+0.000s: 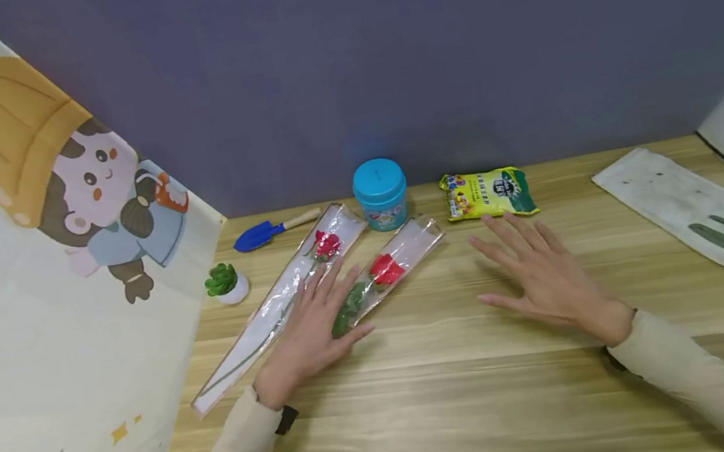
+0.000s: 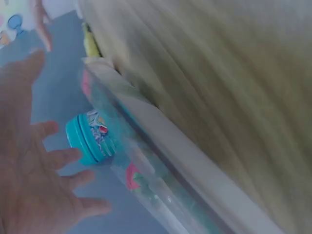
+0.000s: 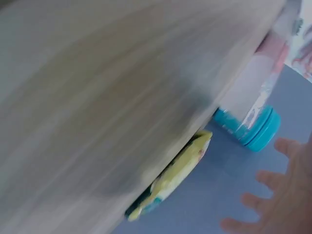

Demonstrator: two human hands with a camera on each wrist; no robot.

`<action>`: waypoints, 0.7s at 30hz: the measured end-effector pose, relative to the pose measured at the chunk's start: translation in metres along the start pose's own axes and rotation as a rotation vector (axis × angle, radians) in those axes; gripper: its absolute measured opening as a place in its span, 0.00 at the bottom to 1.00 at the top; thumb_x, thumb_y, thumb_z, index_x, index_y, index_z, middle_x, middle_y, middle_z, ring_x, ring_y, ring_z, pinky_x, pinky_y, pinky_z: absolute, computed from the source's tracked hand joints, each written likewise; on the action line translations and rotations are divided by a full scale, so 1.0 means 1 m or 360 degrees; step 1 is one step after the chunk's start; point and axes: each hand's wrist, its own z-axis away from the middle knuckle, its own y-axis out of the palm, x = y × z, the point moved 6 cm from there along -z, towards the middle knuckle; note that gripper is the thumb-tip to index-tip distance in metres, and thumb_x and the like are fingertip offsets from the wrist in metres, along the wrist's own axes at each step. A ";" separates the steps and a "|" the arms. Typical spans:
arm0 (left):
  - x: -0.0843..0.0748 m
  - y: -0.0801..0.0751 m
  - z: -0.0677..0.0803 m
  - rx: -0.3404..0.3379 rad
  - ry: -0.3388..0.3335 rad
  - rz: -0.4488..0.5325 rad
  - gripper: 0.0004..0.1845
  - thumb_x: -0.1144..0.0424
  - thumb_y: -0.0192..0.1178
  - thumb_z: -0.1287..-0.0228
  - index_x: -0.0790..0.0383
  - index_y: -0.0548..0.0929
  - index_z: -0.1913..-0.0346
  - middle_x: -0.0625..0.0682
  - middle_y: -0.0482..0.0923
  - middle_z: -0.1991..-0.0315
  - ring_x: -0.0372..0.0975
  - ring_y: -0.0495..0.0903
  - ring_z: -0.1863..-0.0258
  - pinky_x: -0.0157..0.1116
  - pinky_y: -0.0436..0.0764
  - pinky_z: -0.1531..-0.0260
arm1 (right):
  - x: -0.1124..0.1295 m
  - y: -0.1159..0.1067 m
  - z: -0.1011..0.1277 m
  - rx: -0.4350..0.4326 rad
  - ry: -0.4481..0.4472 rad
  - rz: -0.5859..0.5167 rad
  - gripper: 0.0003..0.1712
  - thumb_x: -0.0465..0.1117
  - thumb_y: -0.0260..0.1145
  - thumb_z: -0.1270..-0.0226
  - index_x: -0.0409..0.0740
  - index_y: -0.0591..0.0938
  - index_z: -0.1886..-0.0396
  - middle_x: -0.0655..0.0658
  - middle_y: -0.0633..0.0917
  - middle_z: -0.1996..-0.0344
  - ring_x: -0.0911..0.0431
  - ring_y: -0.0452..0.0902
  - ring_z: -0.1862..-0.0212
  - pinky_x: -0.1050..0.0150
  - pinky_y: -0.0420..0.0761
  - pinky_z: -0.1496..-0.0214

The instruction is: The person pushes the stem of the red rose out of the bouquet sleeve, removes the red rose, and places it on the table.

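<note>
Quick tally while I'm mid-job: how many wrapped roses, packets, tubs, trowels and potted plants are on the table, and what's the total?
Wrapped roses: 2
Yellow packet: 1
Blue tub: 1
Blue trowel: 1
Potted plant: 1
Total: 6

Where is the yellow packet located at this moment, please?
In the head view, the yellow packet lies near the back edge of the table, right of the blue tub and just beyond the right hand, with the white glove farther right.
</note>
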 end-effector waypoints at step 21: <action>0.027 -0.013 0.024 0.0174 -0.0434 0.0791 0.43 0.40 0.64 0.29 0.58 0.63 0.19 0.61 0.74 0.27 0.55 0.74 0.28 0.58 0.74 0.27 | 0.086 0.046 -0.045 0.0979 0.0522 -0.2339 0.43 0.62 0.35 0.13 0.29 0.61 0.22 0.25 0.72 0.27 0.33 0.74 0.28 0.45 0.79 0.27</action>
